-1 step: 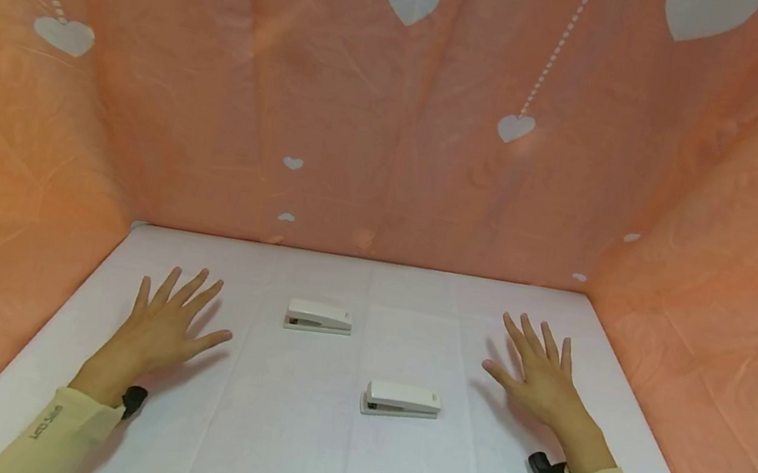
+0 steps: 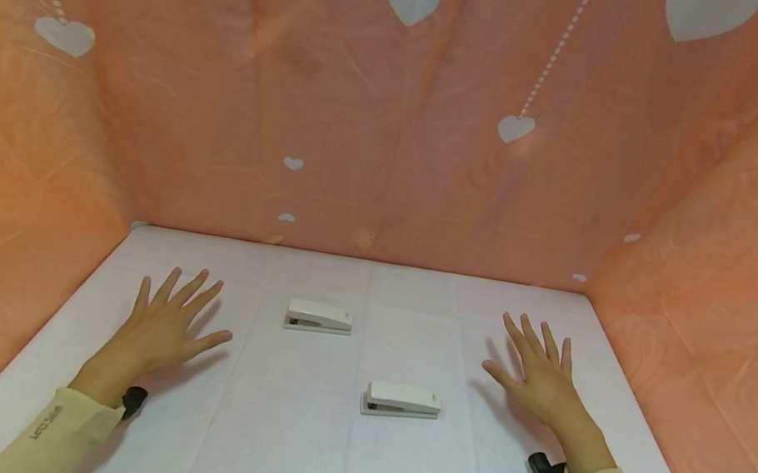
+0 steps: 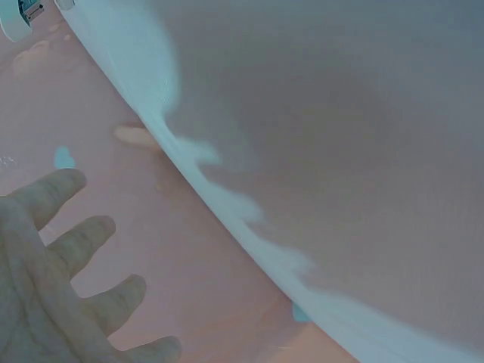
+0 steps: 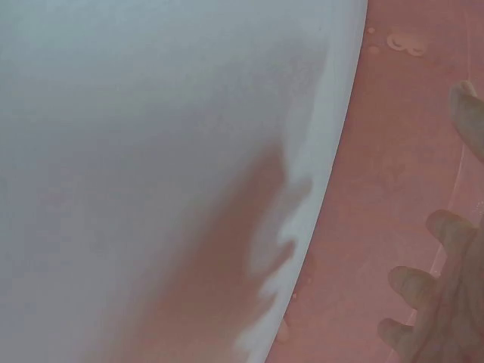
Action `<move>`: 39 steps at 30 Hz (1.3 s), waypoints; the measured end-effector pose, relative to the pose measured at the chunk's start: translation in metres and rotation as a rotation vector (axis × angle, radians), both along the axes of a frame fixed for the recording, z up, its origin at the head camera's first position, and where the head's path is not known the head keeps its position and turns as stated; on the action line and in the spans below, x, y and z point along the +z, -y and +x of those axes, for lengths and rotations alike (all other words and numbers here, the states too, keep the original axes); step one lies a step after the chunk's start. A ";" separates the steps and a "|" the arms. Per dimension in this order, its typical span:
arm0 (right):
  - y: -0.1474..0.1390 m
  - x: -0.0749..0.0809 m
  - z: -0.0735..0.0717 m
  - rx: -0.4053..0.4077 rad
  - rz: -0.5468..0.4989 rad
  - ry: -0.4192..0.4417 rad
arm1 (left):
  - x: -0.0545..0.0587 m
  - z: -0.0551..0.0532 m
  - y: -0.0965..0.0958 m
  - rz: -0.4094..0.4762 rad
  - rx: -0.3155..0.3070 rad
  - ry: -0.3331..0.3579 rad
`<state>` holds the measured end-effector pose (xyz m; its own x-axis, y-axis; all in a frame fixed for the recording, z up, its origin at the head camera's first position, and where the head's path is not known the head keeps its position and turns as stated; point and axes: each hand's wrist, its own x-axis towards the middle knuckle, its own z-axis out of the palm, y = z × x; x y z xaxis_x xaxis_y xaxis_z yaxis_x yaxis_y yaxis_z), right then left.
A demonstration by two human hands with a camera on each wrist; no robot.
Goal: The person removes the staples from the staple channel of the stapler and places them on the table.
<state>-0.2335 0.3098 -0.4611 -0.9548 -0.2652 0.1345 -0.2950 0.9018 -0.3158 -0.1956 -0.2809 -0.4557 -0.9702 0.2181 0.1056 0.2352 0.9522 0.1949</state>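
Note:
Two white staplers lie on the white table between the hands. The far stapler [image 2: 319, 317] is left of the middle, nearer my left hand [image 2: 158, 331], which is held with fingers spread and nothing in it. Closer to the front and a little to the right sits the near stapler [image 2: 401, 401]. My right hand [image 2: 542, 384] is to the right of it, fingers also spread and holding nothing. In the left wrist view part of a stapler [image 3: 17, 19] shows at the top left corner, and the fingers stretch out at lower left. The right wrist view shows the fingertips [image 4: 412, 287] at the right edge.
A white cloth covers the table [image 2: 281, 447]. Orange curtains [image 2: 395, 146] with pale hearts stand behind it and on both sides. Small black wrist mounts [image 2: 545, 469] sit at the sleeve cuffs, and both hands cast shadows on the cloth.

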 end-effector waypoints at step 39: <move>0.047 0.003 0.020 0.162 0.000 -0.027 | -0.004 0.020 -0.061 0.087 -0.183 0.014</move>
<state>-0.2131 0.2632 -0.4579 -0.8953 -0.4159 0.1596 -0.4454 0.8415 -0.3059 -0.1757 -0.2194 -0.4600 -0.9168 0.3814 0.1184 0.3993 0.8734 0.2787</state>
